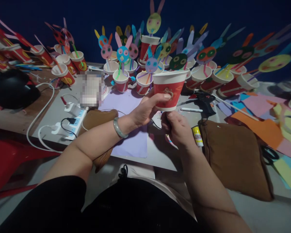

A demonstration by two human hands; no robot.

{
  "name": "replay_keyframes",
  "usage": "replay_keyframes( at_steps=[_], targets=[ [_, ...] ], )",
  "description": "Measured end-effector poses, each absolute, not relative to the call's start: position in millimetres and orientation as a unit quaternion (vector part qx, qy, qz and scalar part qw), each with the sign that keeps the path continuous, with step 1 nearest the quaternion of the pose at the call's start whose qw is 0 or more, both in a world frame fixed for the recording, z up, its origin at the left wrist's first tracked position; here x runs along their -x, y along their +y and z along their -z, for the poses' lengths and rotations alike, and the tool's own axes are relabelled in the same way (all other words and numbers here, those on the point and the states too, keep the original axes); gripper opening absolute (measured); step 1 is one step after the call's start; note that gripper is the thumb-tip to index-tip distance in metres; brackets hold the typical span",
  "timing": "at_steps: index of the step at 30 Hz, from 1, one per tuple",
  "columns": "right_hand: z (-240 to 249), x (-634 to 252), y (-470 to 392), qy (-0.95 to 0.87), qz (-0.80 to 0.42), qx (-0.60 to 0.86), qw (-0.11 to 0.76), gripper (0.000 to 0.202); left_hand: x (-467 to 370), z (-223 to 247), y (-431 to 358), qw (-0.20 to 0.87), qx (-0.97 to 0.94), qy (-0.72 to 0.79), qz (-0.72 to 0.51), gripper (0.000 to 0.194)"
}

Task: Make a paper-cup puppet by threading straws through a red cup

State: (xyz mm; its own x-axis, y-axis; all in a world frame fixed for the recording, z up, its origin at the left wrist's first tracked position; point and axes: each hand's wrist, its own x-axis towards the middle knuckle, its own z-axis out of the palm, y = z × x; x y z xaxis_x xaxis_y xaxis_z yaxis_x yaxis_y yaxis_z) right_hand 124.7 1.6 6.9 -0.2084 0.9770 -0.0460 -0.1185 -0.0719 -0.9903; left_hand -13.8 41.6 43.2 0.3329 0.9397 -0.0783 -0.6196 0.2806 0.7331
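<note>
A red paper cup (177, 85) with a white rim is gripped by my left hand (147, 108), its thumb across the cup's side. It stands upright, raised above the table. Just under the cup's base, my right hand (178, 127) is closed in a fist-like pinch; whatever its fingers hold is hidden. Behind the cup stand several similar cups with paper rabbit heads, among them a blue rabbit head (123, 53) and a yellow one (154, 22). A lilac paper sheet (133, 149) lies below my left wrist.
A power strip (80, 121) with plugs and cords lies at left. On the right are a glue stick (197, 136), a brown cushion (232, 158), a black glue gun (205, 103), black scissors (269, 154) and coloured paper (259, 127). A red chair (12, 161) stands at lower left.
</note>
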Motion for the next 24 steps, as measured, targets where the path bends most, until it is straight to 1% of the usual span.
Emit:
replay_keyframes(
  at_steps=[3,4,5,6,7,10,12,14,15,18,19,20,21,22,24],
  targets=[
    [-5.4,-125.1,-0.9,-0.578,-0.432,0.473,0.505,0.051,13.8,-39.7,42.7,0.748,-0.315,0.257,-0.525,0.019],
    [-5.5,-125.2,-1.6,-0.592,-0.387,0.485,0.514,0.049,13.8,-39.0,42.6,0.745,-0.319,0.256,-0.527,0.021],
    [-6.0,-125.4,-1.9,-0.596,-0.369,0.491,0.517,0.048,13.9,-39.1,42.2,0.743,-0.323,0.256,-0.527,0.022],
    [-6.9,-125.7,-1.8,-0.589,-0.383,0.49,0.516,0.048,14.1,-40.0,41.6,0.741,-0.325,0.257,-0.528,0.023],
    [-8.1,-126.1,-1.3,-0.572,-0.427,0.481,0.509,0.049,14.4,-41.8,40.8,0.739,-0.326,0.258,-0.53,0.024],
    [-12.1,-127.9,1.8,-0.492,-0.604,0.428,0.458,0.053,15.6,-50.1,38.5,0.729,-0.317,0.262,-0.547,0.026],
    [-13.2,-128.9,3.6,-0.463,-0.656,0.407,0.436,0.054,16.0,-53.8,37.7,0.731,-0.306,0.277,-0.543,0.032],
    [-12.2,-129.3,4.1,-0.485,-0.628,0.415,0.446,0.053,15.4,-53.4,37.8,0.734,-0.3,0.291,-0.535,0.035],
    [-10.9,-129.2,3.8,-0.512,-0.583,0.431,0.461,0.052,14.7,-51.6,38.2,0.734,-0.299,0.296,-0.534,0.033],
    [-6.4,-128.6,1.6,-0.604,-0.381,0.495,0.495,0.044,12.0,-43.9,40.2,0.731,-0.294,0.299,-0.538,0.026],
    [-5.3,-128.3,0.8,-0.622,-0.33,0.508,0.496,0.041,11.4,-41.7,41.0,0.732,-0.292,0.3,-0.537,0.024],
    [-4.7,-128.1,0.2,-0.631,-0.307,0.513,0.495,0.04,11.1,-40.2,41.8,0.735,-0.288,0.302,-0.534,0.023],
    [-4.5,-127.8,-0.1,-0.632,-0.313,0.51,0.493,0.041,11.2,-39.4,42.4,0.739,-0.284,0.305,-0.53,0.022],
    [-4.7,-127.5,-0.1,-0.625,-0.345,0.5,0.491,0.043,11.5,-39.4,42.9,0.742,-0.279,0.309,-0.525,0.019],
    [-5.7,-126.8,1.0,-0.589,-0.45,0.462,0.487,0.049,12.6,-41.2,43.3,0.747,-0.273,0.318,-0.516,0.014]
  ],
)
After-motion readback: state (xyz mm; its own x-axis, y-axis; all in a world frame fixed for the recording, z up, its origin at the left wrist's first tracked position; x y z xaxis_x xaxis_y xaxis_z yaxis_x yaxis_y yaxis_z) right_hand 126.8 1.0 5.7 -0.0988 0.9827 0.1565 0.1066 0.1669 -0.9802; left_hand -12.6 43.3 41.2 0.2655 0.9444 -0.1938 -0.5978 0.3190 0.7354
